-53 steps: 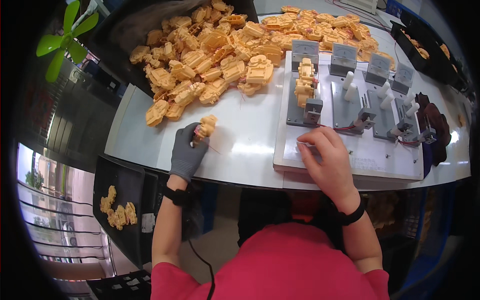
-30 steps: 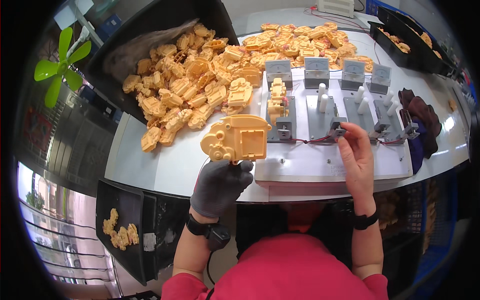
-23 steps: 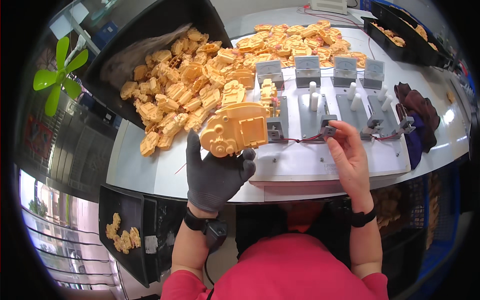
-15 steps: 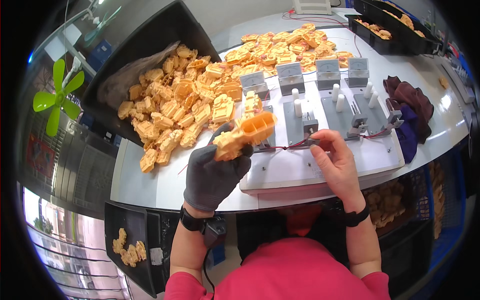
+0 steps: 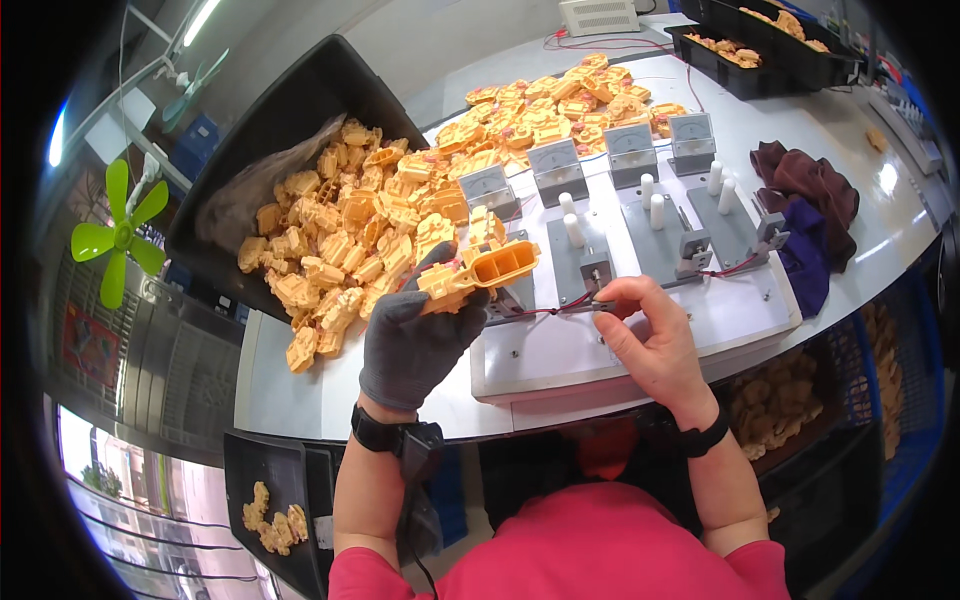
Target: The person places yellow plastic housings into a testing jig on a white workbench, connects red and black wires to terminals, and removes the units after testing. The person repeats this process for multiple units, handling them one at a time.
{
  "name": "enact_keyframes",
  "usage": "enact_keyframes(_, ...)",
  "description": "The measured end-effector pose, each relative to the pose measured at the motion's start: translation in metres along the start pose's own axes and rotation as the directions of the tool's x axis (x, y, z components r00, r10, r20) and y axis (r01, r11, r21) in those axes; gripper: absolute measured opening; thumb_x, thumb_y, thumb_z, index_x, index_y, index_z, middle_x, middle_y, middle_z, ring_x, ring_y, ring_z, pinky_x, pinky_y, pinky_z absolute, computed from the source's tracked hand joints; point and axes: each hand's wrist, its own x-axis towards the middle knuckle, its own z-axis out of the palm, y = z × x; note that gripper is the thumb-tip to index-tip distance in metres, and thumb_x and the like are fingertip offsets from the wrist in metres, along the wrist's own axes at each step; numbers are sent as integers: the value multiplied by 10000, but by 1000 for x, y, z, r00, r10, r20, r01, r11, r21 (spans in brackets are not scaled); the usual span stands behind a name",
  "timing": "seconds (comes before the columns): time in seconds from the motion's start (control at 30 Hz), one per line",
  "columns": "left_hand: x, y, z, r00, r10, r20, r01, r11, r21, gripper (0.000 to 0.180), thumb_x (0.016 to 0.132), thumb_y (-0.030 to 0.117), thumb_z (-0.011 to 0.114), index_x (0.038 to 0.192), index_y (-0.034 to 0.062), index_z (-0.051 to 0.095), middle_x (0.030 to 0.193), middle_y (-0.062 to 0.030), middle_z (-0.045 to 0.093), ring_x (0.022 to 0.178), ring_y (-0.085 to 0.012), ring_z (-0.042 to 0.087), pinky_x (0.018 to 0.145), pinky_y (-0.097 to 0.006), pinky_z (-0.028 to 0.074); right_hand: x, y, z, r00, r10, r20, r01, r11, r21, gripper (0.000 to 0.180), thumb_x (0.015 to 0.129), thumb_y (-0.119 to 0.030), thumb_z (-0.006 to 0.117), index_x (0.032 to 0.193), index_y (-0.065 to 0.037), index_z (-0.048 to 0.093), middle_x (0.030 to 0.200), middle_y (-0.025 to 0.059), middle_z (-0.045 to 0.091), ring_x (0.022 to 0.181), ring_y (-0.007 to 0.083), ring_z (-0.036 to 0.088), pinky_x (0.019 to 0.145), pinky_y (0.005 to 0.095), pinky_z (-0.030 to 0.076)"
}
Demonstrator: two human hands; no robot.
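Note:
My left hand (image 5: 418,345), in a dark grey glove, is closed around a yellow-orange plastic housing (image 5: 505,263) whose open side shows several compartments. It is raised over the left end of a white-topped fixture board (image 5: 545,365). My bare right hand (image 5: 655,335) has its thumb and index finger apart, with no object visible between them. Its index fingertip is at the small metal clamp block (image 5: 597,270) on the board's front edge; whether it touches cannot be made out. Red and black wires (image 5: 560,308) run along there. White pegs (image 5: 573,232) stand on grey plates behind.
Several analog meters (image 5: 553,160) line the board's back. A black bin (image 5: 345,75) tips a heap of yellow housings (image 5: 345,225) onto the table at left; more housings (image 5: 545,110) lie beyond. Dark cloths (image 5: 805,200) lie at right. Black trays (image 5: 790,70) stand far right, and another black tray (image 5: 262,465) below left.
The view has shifted and tilted a little. The housing in my left hand is turned slightly, showing its compartments more squarely. My right hand stays by the same clamp block.

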Motion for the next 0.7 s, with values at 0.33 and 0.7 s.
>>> enact_keyframes(0.33,20,18,9,996,32,82,-60,927,369,619,880,215,550,1463,53,417,1374,-153,540,1193,-276,576,1017,-394,478,0,2,1,999,-37,-9,37,999,20,211,889,-107,725,1073,-56,634,862,40,586,778,136,569,720,273,472)
enact_keyframes(0.7,116,-5,66,862,-77,501,-457,-546,702,597,780,113,720,1327,74,486,1321,-221,534,1163,-403,574,980,-411,490,1,1,1,1000,-16,-3,16,1000,21,209,895,-111,718,1078,-46,637,887,47,601,798,151,585,754,280,492)
